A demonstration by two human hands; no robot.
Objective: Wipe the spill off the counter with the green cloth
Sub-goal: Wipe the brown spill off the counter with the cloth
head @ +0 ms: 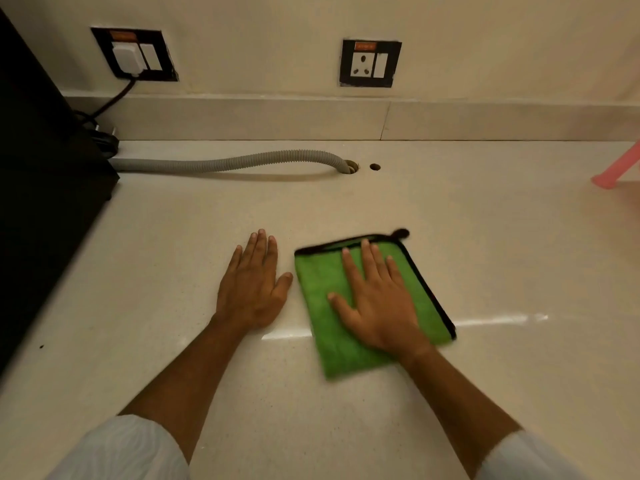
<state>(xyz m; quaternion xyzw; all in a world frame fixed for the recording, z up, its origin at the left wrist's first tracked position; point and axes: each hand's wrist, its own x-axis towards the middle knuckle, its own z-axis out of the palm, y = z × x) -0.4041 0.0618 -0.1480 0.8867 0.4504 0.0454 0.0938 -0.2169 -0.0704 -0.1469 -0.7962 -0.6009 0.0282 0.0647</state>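
Note:
A green cloth (322, 282) with black trim lies flat on the pale counter (502, 258), folded into a rectangle. My right hand (375, 301) presses down on it, palm flat and fingers spread, pointing away from me. My left hand (251, 284) rests flat on the bare counter just left of the cloth, fingers together and holding nothing. The cloth's edges look slightly blurred. I cannot make out a distinct spill; only a light streak of reflection crosses the counter beside the cloth.
A grey ribbed hose (228, 162) runs along the back into a counter hole (351, 167), with a smaller hole (375, 166) beside it. A black appliance (41, 188) fills the left side. Two wall sockets (370, 63) sit above. A pink object (620, 169) pokes in at right.

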